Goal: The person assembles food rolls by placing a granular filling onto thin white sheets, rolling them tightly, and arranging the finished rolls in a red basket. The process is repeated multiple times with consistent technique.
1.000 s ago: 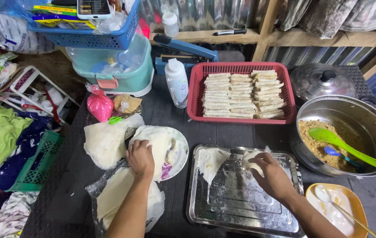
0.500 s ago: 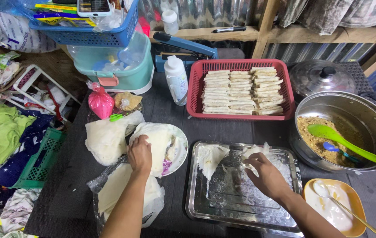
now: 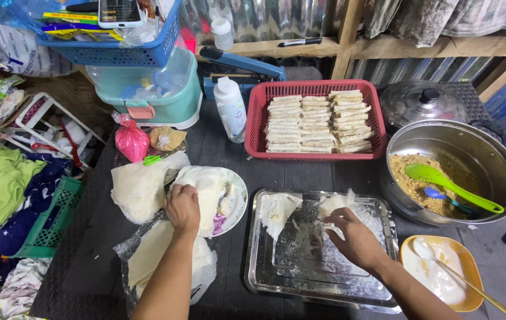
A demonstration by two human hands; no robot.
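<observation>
The left hand (image 3: 183,207) pinches a thin white wrapper sheet (image 3: 205,189) on a round white plate (image 3: 238,204). The right hand (image 3: 356,237), fingers spread, flattens another pale wrapper (image 3: 348,207) in the rectangular steel tray (image 3: 259,278).

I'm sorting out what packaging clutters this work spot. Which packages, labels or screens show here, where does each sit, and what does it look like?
Phone: in the blue basket top left, dark lit screen, pale case.
Flat packets: same basket, yellow and purple edges.
Plastic bottle: left of the red basket, white with pale label.
Pink bag: knotted, before the teal container.
Clear wrapper bag: under the left hand, holding pale sheets.
</observation>
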